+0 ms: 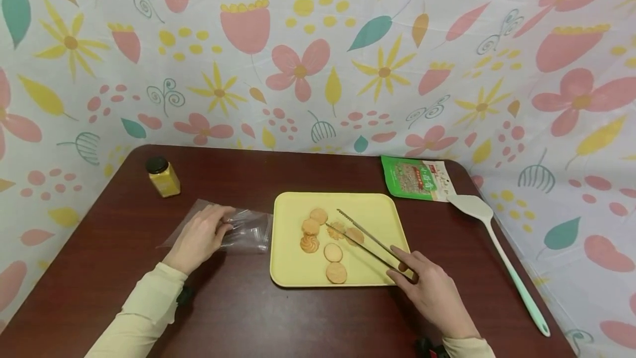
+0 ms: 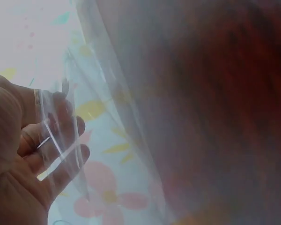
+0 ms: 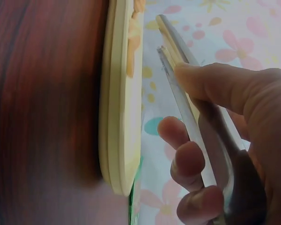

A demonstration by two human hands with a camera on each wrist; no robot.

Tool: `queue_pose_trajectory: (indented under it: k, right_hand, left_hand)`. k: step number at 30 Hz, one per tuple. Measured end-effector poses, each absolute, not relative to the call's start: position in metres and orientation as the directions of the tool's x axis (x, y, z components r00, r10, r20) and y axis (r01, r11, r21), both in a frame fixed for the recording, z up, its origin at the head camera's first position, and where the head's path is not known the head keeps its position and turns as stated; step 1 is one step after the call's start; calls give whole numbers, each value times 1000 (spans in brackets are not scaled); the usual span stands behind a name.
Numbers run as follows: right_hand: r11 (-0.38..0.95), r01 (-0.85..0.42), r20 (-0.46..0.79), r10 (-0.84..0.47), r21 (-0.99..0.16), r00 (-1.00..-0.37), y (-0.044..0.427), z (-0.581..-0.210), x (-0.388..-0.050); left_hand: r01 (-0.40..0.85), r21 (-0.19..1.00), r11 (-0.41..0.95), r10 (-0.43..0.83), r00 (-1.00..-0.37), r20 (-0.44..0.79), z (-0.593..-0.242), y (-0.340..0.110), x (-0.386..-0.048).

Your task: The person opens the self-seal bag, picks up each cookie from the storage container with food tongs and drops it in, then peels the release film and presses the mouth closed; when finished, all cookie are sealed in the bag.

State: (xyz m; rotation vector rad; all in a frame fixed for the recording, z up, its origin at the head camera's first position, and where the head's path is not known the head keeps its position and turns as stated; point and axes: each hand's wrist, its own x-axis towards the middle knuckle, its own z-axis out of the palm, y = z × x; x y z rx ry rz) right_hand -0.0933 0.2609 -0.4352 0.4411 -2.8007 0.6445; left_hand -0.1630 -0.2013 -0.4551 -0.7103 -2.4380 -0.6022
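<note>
My left hand [image 1: 201, 236] pinches the edge of a clear plastic bag [image 1: 252, 236] lying on the table left of the tray. In the left wrist view the thin film [image 2: 61, 136] passes across the fingers. Metal tongs [image 1: 367, 234] are held in my right hand [image 1: 437, 289], their tips apart over the yellow tray [image 1: 385, 209]. Several round cookies lie on that tray, among them a swirled one [image 1: 309, 243] and a plain one [image 1: 336, 273]. Near the tong tips are a cookie [image 1: 335, 230] and another cookie [image 1: 355, 236]; whether the tongs touch either, I cannot tell.
A yellow jar with a black lid [image 1: 164, 177] stands at the back left of the dark wooden table [image 1: 238, 314]. A green and white food packet [image 1: 416, 179] lies at the back right. Along the right edge lies a spatula [image 1: 509, 261]. Behind hangs a flowered cloth [image 1: 298, 70].
</note>
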Motion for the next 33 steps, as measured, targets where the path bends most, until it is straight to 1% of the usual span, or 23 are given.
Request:
queue_pose_trajectory:
  k: [6,12,17,24,33]
  right_hand:
    - [824,-370,249,-286,-429,-925,250,-435,-95]
    - [818,-359,207,-296,-449,-933,243,-437,-98]
    - [824,-345,174,-298,-449,-939,240,-439,-98]
    - [827,-338,149,-304,-450,-941,237,-434,-99]
    - [840,-350,152,-315,-415,-937,233,-431,-101]
  left_hand:
    - [585,226,779,361,-713,601,-456,-202,-161]
    - [566,222,794,350,-724,595,-453,-200,-161]
    - [570,243,785,349,-731,587,-453,-198,-160]
    - [562,237,792,341,-730,592,-454,-199,-159]
    - [558,223,800,344,-730,591,-455,-200,-160]
